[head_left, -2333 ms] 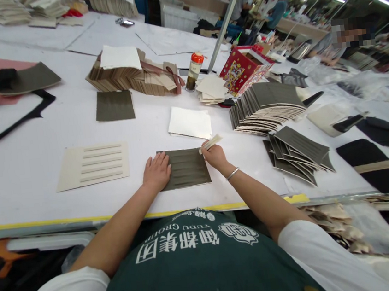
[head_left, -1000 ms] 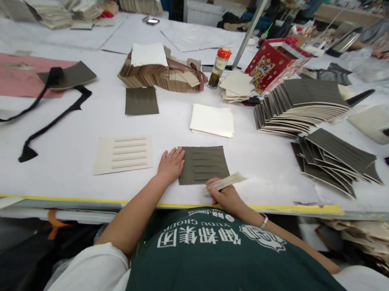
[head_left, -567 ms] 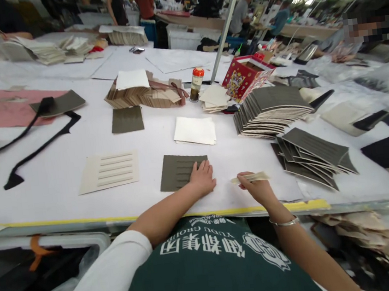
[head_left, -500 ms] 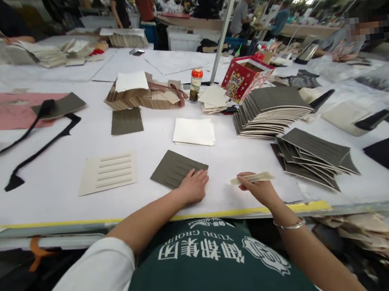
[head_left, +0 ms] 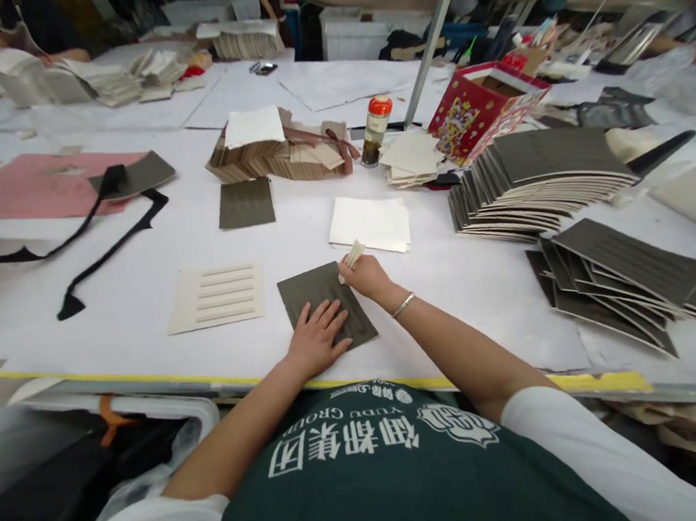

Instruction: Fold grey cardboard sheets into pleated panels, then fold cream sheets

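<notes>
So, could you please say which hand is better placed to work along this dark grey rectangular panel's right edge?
Probably the right hand: it holds a pale, slim tool at the far right corner of the panel, while the left hand lies across it.

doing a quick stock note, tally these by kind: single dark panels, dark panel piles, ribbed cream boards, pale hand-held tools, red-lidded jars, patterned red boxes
single dark panels: 3
dark panel piles: 2
ribbed cream board: 1
pale tool in right hand: 1
red-lidded jar: 1
patterned red box: 1
total: 9
</notes>
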